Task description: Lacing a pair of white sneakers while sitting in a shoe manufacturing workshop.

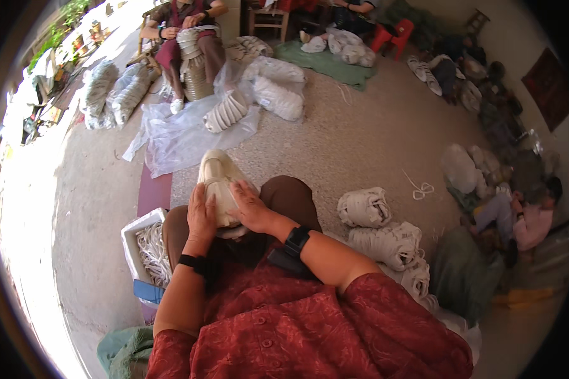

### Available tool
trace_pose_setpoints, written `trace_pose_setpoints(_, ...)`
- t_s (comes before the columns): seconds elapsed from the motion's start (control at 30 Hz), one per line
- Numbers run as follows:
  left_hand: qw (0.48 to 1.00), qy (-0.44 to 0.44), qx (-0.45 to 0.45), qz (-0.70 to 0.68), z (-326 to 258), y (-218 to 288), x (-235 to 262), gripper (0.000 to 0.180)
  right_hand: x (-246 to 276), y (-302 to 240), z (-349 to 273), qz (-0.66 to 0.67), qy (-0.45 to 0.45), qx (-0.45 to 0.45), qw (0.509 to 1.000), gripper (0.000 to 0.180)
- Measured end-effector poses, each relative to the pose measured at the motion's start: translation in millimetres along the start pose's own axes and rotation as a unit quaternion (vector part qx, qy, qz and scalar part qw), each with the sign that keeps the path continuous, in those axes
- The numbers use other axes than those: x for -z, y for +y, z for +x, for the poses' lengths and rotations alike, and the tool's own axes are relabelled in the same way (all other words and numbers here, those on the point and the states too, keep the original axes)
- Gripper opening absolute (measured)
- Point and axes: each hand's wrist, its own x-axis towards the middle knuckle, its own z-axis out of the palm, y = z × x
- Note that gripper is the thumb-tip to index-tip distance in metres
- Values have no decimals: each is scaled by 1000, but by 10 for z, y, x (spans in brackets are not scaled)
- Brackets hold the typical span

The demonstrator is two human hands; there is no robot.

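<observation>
A cream shoe upper (216,186) rests upright at my lap, its rounded toe pointing away from me. My left hand (202,213) holds its left side, fingers straight along the edge with the thumb on the front. On the right side, my right hand (251,208) holds it too, fingers spread across the surface. The underside and whatever supports it are hidden by my hands and legs. Beside my left knee, a white foam box (128,243) contains a tangle of white laces (153,249).
Bundles of nested pale uppers (385,243) lie at my right. Ahead, clear plastic sheeting (177,139) carries a short stack of uppers (226,112). A person (186,31) sits beyond it. A red stool (393,36) stands farther back; a loose lace (418,187) lies on the floor.
</observation>
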Motion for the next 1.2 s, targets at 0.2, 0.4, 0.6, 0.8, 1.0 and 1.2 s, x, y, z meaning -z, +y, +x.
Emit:
trace_pose_setpoints(0.2,996,-29,10,-78,2,-152,-292,48,91,66,-59,-36,-49,-51,997,81)
trace_pose_setpoints(0.4,990,-3,81,-116,-169,91,80,40,66,-193,-175,-158,32,-2,987,61)
trace_pose_setpoints(0.6,914,118,261,-288,-342,-837,954,17,535,432,-487,34,245,-51,968,32)
trace_pose_setpoints(0.8,805,145,482,-313,-1575,-2187,1131,8,474,712,-517,106,253,-130,953,22)
trace_pose_setpoints(1.0,792,142,502,-317,-1900,-2585,651,9,489,747,-427,64,250,-153,954,17)
trace_pose_setpoints(1.2,901,3,432,-48,-1733,-2634,235,22,495,755,-407,6,244,-151,958,17)
